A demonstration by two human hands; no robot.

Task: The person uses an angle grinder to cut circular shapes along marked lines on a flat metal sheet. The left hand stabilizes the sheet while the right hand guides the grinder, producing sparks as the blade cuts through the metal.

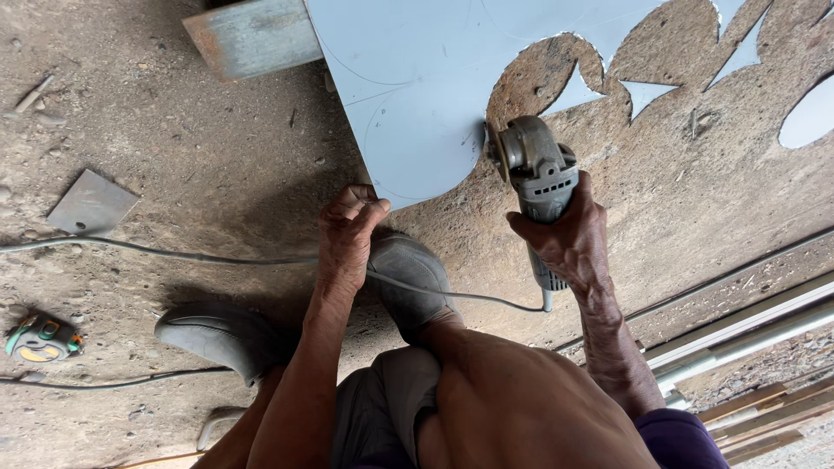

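Already, the pale metal sheet (417,69) lying on the dirt floor (174,156) has a large ornamental shape cut out of it along the right, with pointed leftover slivers showing against the ground. Pencilled curves on the uncut left portion are not yet followed, so I judge much cutting remains. Beside the sheet's rounded lower edge, the grey angle grinder (539,174) sits with its disc touching the cut line; the right hand (569,239) grips its body, fingers wrapped tight. At the sheet's bottom corner the left hand (352,230) is curled into a loose fist, seemingly steadying that edge. A small tape measure (39,340) lies well apart.
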